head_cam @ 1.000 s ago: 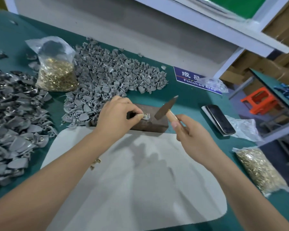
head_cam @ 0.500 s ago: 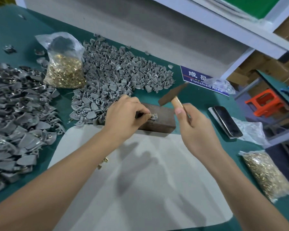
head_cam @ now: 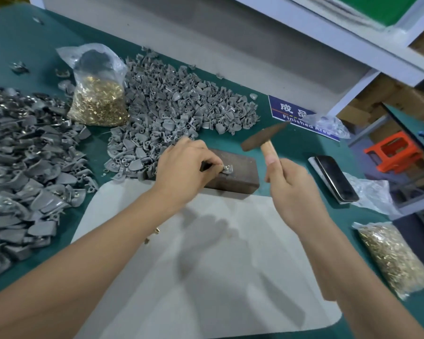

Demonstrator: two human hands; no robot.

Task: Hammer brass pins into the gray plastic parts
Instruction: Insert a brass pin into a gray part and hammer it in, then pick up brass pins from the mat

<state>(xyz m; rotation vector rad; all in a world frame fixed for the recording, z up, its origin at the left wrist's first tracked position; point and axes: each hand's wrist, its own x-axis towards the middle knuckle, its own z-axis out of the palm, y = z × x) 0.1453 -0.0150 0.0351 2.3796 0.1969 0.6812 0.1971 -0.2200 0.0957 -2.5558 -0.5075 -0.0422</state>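
Raised higher now, one hammer (head_cam: 264, 140) in the gripping right hand (head_cam: 294, 189); left hand (head_cam: 184, 172) pinches one gray part (head_cam: 227, 169) on the block (head_cam: 233, 174); two pin bags (head_cam: 97, 101)

hammer (head_cam: 264, 140): wood handle, dull rusty metal head | block (head_cam: 240, 172) under it: rough dark metal | parts (head_cam: 179, 106) behind block: matte gray plastic | pins (head_cam: 98, 104): shiny brass

Gray parts (head_cam: 181, 106), brass pins (head_cam: 98, 104), teal table (head_cam: 22, 45), orange stool (head_cam: 394, 152)
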